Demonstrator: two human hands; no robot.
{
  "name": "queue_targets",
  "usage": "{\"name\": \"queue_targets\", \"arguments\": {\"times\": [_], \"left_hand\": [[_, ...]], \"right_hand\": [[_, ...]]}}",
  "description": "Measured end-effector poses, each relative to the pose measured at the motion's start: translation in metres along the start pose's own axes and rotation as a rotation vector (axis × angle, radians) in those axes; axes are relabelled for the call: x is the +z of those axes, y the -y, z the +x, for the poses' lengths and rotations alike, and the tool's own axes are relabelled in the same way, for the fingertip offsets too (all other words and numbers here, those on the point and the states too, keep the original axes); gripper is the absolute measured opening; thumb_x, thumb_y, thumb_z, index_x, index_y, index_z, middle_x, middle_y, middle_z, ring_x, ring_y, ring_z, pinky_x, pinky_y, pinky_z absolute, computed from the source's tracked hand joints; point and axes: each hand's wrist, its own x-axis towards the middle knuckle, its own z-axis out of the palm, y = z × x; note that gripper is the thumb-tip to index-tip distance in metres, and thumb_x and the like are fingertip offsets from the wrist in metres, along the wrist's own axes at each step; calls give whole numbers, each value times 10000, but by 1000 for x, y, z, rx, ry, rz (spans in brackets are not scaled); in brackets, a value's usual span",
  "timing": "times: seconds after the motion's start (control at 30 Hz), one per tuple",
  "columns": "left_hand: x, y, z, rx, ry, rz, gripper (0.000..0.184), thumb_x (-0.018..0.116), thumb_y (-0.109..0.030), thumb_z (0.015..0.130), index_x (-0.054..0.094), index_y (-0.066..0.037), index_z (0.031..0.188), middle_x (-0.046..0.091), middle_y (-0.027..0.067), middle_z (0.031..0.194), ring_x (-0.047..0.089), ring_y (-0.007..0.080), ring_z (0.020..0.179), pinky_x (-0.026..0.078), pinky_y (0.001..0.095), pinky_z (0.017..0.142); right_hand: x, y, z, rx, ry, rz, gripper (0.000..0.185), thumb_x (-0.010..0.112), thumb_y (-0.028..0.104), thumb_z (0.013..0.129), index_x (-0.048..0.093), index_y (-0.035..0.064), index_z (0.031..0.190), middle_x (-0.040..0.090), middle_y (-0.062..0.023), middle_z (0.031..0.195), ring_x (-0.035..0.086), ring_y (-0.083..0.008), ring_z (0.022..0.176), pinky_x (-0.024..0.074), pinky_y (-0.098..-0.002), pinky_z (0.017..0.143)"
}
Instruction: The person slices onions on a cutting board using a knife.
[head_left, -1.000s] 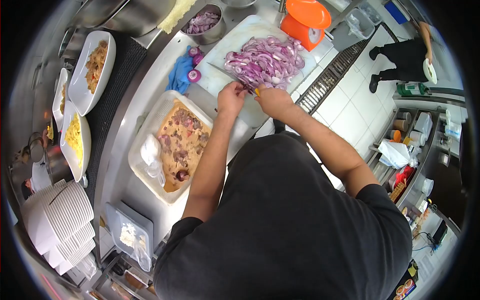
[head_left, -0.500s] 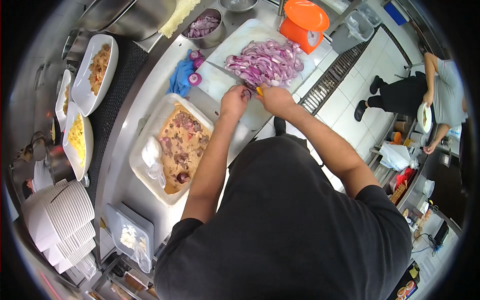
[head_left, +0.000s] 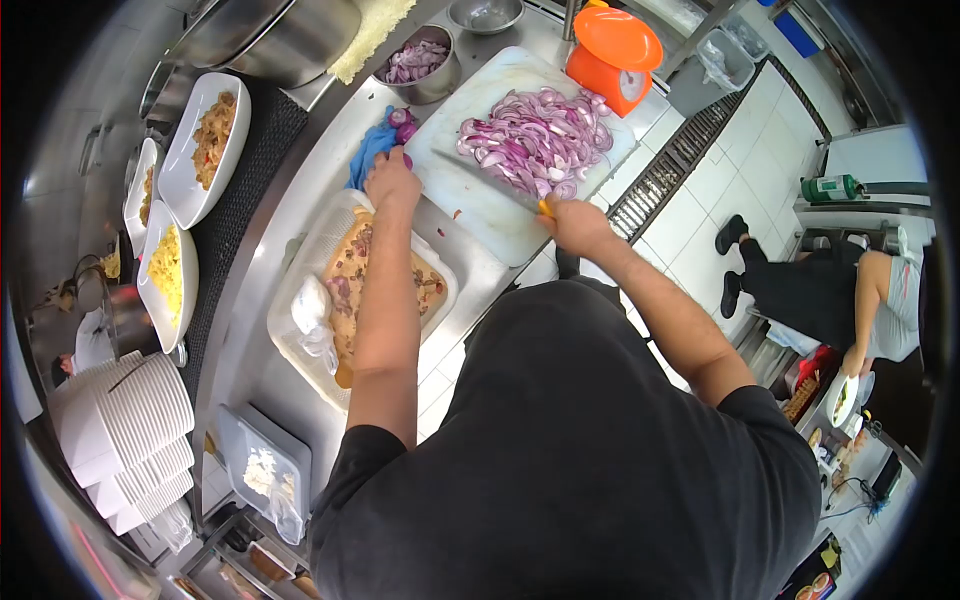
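Observation:
My left hand (head_left: 393, 183) reaches over the counter, left of the cutting board. Its fingers close round a red onion (head_left: 407, 160), mostly hidden beneath them. Beside it lie a blue cloth (head_left: 372, 150) and more whole peeled red onions (head_left: 403, 125). In my right hand (head_left: 580, 226) is a knife with a yellow handle (head_left: 545, 208). Its blade (head_left: 500, 186) lies low over the white cutting board (head_left: 460, 205), along the near side of a pile of sliced red onion (head_left: 540, 140).
An orange scale (head_left: 612, 75) stands at the board's far right corner. A metal bowl of onion (head_left: 418, 65) is beyond the board. Below my left forearm sits a white basket (head_left: 285, 335) with onion scraps. A co-worker (head_left: 885, 300) holds a plate at the right.
My left hand has left the board and moved left to the red onion by the cloth. My right hand has shifted slightly right with the knife. The co-worker has moved down the frame.

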Motion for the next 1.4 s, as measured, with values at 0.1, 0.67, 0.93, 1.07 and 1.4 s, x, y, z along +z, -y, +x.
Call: {"name": "queue_targets", "arguments": {"times": [0.1,0.67,0.93,1.07,1.4], "left_hand": [[-1,-4,0,-2,25,21,547,727,-332,911,588,-153,1409,595,172,1399,592,379,1312,447,524,1081],[30,-61,-97,229,22,-594,551,924,-177,774,632,-20,1214,630,141,1215,720,253,939,593,381,850],[35,-62,-94,218,-4,-662,394,878,-91,785,668,-29,1111,707,134,1095,723,284,967,580,403,876],[50,-55,-87,219,13,-803,354,863,-63,783,679,-27,1084,729,144,1102,731,295,994,576,409,898],[44,-59,-92,212,-44,-677,401,910,-135,762,682,-12,1068,769,120,1029,759,246,979,588,364,877]], "right_hand": [[-13,-7,1,23,-30,9,401,600,422,1040,611,56,1205,751,-219,1004,733,-421,930,570,-544,804],[-33,49,-15,-53,-57,-68,354,615,354,1042,603,15,1145,761,-206,951,754,-387,913,583,-511,778],[-38,52,-17,-86,-15,-132,349,628,344,1037,597,11,1136,764,-183,909,759,-383,863,587,-497,751],[-40,50,-18,-96,-19,-140,340,626,342,1039,596,14,1123,764,-185,909,759,-379,858,587,-498,750],[-3,47,-2,-55,-4,-72,298,587,299,1060,553,15,1143,765,-194,938,761,-387,875,585,-511,769]]}}
